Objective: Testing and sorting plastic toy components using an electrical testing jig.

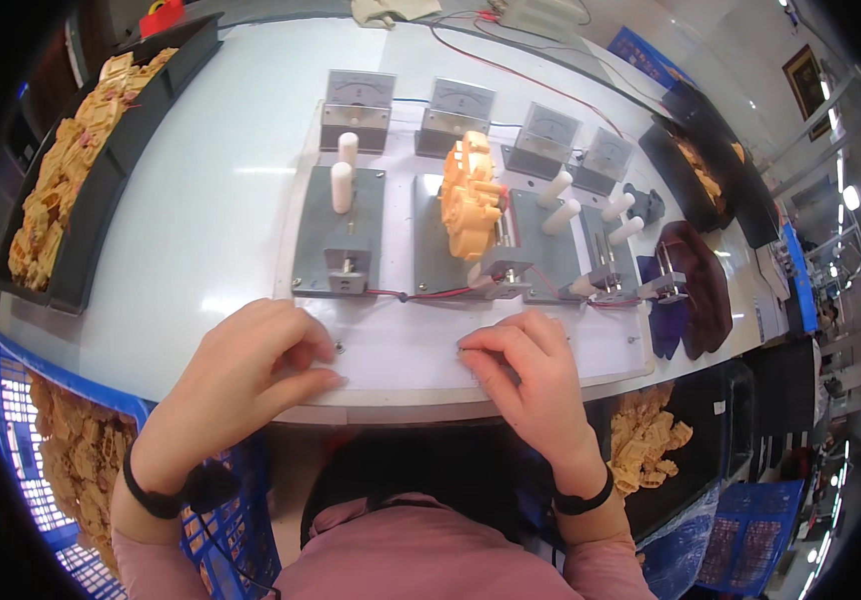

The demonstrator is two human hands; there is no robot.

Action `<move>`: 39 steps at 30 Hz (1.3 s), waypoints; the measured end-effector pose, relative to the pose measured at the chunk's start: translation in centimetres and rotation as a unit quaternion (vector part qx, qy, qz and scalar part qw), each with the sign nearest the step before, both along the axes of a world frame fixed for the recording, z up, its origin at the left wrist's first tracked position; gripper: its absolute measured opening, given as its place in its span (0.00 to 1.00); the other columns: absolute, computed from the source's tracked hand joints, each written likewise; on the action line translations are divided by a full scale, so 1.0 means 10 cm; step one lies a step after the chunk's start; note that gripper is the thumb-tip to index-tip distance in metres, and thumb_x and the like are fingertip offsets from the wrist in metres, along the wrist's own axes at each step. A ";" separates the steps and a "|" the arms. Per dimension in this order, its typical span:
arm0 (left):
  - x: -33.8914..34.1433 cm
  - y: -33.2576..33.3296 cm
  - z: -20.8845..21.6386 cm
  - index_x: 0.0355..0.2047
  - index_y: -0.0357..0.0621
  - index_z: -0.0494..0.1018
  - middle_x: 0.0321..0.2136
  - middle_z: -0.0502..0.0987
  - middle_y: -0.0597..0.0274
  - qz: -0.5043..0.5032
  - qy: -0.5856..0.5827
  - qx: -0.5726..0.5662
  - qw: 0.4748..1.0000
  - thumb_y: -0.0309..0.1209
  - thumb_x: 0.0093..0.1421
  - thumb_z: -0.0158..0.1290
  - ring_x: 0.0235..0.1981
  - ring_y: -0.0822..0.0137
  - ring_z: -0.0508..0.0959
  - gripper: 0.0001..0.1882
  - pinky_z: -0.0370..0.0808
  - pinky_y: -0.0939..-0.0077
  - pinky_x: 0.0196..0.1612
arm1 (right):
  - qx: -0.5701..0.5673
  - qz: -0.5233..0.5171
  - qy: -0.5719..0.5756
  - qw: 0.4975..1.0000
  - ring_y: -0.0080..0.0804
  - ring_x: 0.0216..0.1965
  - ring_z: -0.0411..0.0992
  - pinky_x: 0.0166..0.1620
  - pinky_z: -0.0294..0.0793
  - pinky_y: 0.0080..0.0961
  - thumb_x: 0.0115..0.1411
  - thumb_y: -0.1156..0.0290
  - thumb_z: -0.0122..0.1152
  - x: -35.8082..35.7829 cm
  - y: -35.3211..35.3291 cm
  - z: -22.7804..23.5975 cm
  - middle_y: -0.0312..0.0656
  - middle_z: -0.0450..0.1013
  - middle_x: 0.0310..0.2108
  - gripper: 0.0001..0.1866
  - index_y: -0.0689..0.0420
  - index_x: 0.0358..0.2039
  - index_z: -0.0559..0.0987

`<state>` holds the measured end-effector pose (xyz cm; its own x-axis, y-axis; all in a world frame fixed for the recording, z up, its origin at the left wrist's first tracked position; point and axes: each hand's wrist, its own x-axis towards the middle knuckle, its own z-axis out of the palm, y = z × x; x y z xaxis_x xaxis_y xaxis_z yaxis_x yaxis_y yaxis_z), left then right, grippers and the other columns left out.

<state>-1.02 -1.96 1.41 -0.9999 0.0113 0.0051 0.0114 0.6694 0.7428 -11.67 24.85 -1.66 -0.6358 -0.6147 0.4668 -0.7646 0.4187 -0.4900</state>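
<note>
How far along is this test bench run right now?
One orange plastic part already sits on the second grey fixture. Both the left hand and the right hand rest empty on the white board's front edge. The first fixture and the right-hand ones hold nothing; trays of orange parts wait.

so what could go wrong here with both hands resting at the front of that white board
1. The left hand and right hand rest on the white board's front edge, close to the red wires; a forward slip might snag them.
2. The stack of orange plastic parts stands tall on the grey fixture plate; a bump to the board could possibly topple it.
</note>
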 end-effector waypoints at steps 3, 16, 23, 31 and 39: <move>-0.02 0.02 -0.01 0.33 0.40 0.76 0.30 0.74 0.60 -0.010 0.004 0.006 1.000 0.26 0.51 0.68 0.30 0.68 0.77 0.12 0.73 0.75 0.34 | 0.018 -0.021 0.004 1.000 0.37 0.34 0.70 0.40 0.66 0.32 0.55 0.74 0.70 0.01 0.03 0.00 0.38 0.73 0.31 0.06 0.54 0.34 0.82; 0.02 0.03 -0.01 0.28 0.41 0.71 0.26 0.64 0.67 0.090 -0.076 -0.003 0.993 0.31 0.43 0.63 0.25 0.73 0.66 0.14 0.61 0.79 0.30 | -0.042 -0.021 0.008 0.999 0.33 0.32 0.71 0.36 0.64 0.31 0.53 0.71 0.71 -0.01 -0.05 -0.12 0.33 0.70 0.30 0.09 0.51 0.34 0.79; 0.01 -0.06 -0.14 0.27 0.41 0.70 0.26 0.63 0.68 0.087 -0.086 -0.010 0.993 0.41 0.45 0.66 0.24 0.75 0.65 0.20 0.59 0.80 0.28 | -0.038 -0.022 -0.007 0.999 0.33 0.33 0.69 0.37 0.64 0.31 0.54 0.70 0.69 -0.02 -0.02 -0.13 0.35 0.67 0.30 0.08 0.52 0.34 0.78; 0.00 -0.07 -0.15 0.26 0.41 0.70 0.26 0.63 0.69 0.091 -0.085 -0.004 0.992 0.44 0.47 0.67 0.24 0.76 0.65 0.21 0.59 0.81 0.27 | -0.039 -0.023 0.006 0.999 0.30 0.31 0.70 0.35 0.63 0.29 0.52 0.70 0.73 -0.03 -0.01 -0.11 0.32 0.69 0.30 0.12 0.52 0.36 0.80; 0.12 0.00 0.05 0.27 0.41 0.71 0.26 0.64 0.68 0.108 -0.082 -0.014 0.991 0.37 0.44 0.66 0.25 0.75 0.67 0.18 0.61 0.81 0.29 | -0.046 0.006 -0.006 0.999 0.33 0.33 0.69 0.38 0.65 0.31 0.54 0.70 0.69 0.01 -0.08 -0.06 0.35 0.67 0.30 0.09 0.52 0.33 0.77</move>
